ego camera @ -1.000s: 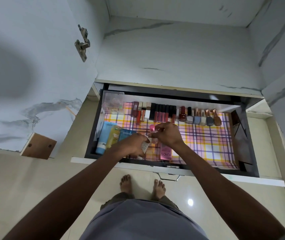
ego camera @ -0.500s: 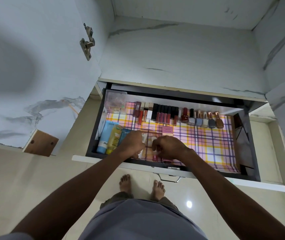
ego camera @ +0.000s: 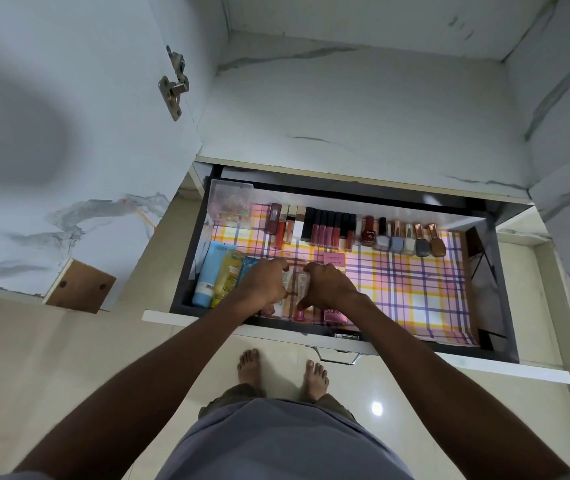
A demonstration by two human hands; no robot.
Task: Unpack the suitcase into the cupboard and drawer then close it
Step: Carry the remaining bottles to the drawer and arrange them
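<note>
The open drawer (ego camera: 491, 271) has a pink plaid liner. My left hand (ego camera: 263, 282) and my right hand (ego camera: 328, 285) are low in its front, side by side. The left hand's fingers curl on a white tube (ego camera: 287, 280) lying next to a teal tube (ego camera: 249, 264). With thumb and fingers, the right hand pinches a clear tube with a pink cap (ego camera: 300, 296) just right of the white one. A pink box (ego camera: 334, 259) lies behind the right hand, and another pink box (ego camera: 335, 315) shows under its wrist. The suitcase is out of view.
A blue tube (ego camera: 209, 275) and a yellow tube (ego camera: 228, 276) lie at the front left. Lipsticks (ego camera: 325, 228) and nail polish bottles (ego camera: 405, 239) line the back wall, beside a clear plastic box (ego camera: 230, 202). The cupboard shelf (ego camera: 363, 109) is above, and the cupboard door (ego camera: 51, 133) stands open at the left.
Both hands have dropped from above the liner down to the drawer's front, bringing the two tubes to lie beside the teal tube. The pink box behind the right hand is now uncovered.
</note>
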